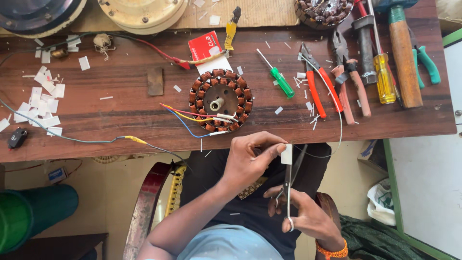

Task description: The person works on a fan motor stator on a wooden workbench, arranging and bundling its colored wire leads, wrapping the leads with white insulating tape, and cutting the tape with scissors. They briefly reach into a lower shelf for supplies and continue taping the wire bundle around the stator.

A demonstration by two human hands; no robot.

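Both hands work just below the desk (96,139) edge, over the person's lap. Closed on the handles of a pair of scissors (290,185), the right hand (308,214) points the open blades up at a small white paper strip (287,154), which the left hand (248,161) pinches between thumb and fingertips. To cut it well, I judge the strip should be held taut and square to the blades, fingertips kept back from the edge — and the cut made in one clean close. It looks like a short, stiff, pale rectangle, much like the white slips (41,103) scattered at the desk's left. A copper-wound stator (220,99) with coloured leads lies on the desk just above the hands — untouched.
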